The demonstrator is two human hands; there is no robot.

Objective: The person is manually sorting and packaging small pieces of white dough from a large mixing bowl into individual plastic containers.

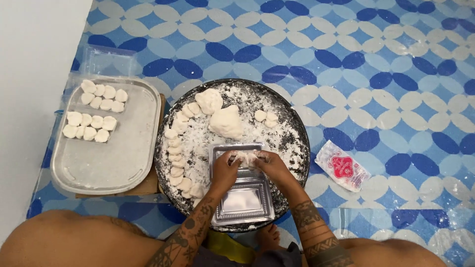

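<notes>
Left hand (225, 170) & right hand (269, 165) both pinch, prob. tightly, a dough piece (246, 158) over the clear hinged container (241, 185); soft dough could tear or stick.

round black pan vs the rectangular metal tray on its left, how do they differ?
The round black pan is dark, circular and thickly dusted with white flour; the rectangular metal tray is pale grey, round-cornered and only faintly dusted. The pan holds big dough lumps, a curved row of small pieces and a clear plastic box under both hands; the tray holds only two neat clusters of small pieces at its far end. Both lie flat on the patterned blue floor.
</notes>
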